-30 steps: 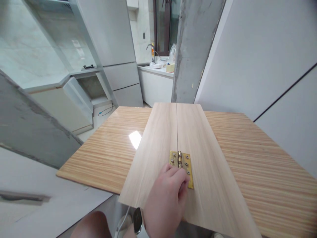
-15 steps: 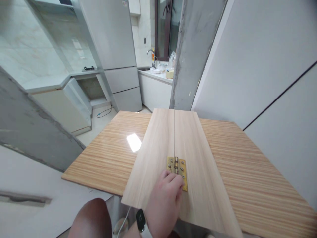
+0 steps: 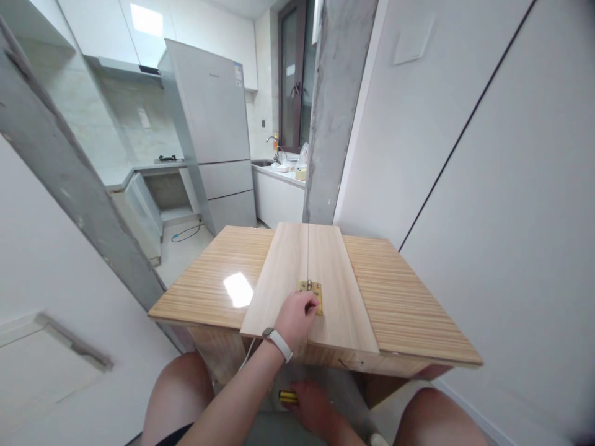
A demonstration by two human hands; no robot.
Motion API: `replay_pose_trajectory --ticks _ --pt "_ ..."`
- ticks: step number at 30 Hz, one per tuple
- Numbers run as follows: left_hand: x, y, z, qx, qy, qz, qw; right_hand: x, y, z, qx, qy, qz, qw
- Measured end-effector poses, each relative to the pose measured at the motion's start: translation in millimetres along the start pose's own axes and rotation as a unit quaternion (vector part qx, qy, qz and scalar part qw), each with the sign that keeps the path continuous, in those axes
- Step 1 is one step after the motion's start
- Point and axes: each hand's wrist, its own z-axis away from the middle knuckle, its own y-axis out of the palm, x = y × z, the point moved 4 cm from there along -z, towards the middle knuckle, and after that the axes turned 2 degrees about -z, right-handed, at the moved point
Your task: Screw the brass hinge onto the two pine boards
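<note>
Two pale wooden boards lie side by side on a wood-grain table. Across their seam rests a brass hinge with screws in its holes. My left hand, wearing a watch with a white band, is over the near part of the hinge, its fingers curled and pinched; what is between them is hidden. Below the table's front edge, my right hand is closed around a yellow and black tool, only partly visible.
My knees are on both sides below the table. A white cable hangs at its front edge. Behind stand a grey fridge, a sink counter and a rough grey wall edge. A white wall is at the right.
The view has shifted up and back, showing more of the room and both knees. My right hand has come into view with the yellow and black tool. My left hand stays at the hinge.
</note>
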Motion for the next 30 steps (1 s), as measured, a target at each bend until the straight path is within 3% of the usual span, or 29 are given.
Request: replay_pose_trajectory --ticks 2,5,7,10,15,19,23,30 --pt "1 -0.5 1 -0.002 0.009 0.003 1.0 -1 -3 21 0.004 0.007 0.013 1.0" --pt "3 -1.0 3 -0.012 0.023 0.011 1.0 11 -33 57 -0.028 -0.011 -0.054 0.998" --pt "5 -0.4 4 -0.014 0.028 0.013 0.999 26 -64 80 -0.047 -0.059 -0.114 0.991" --pt "7 1.5 4 -0.011 0.035 0.005 0.999 44 -123 106 -0.125 -0.114 -0.2 0.965" --pt "11 2.8 3 -0.016 0.022 -0.009 1.0 77 -228 120 -0.229 -0.181 -0.337 0.895" --pt "13 4.5 3 -0.012 0.039 0.006 0.999 107 -292 103 -0.326 -0.232 -0.471 0.787" --pt "17 6.5 3 -0.026 0.033 0.022 0.999 127 -310 63 -0.289 -0.241 -0.569 0.731" --pt "21 9.0 2 -0.025 0.04 0.042 0.998 119 -287 7 -0.28 -0.229 -0.623 0.694"
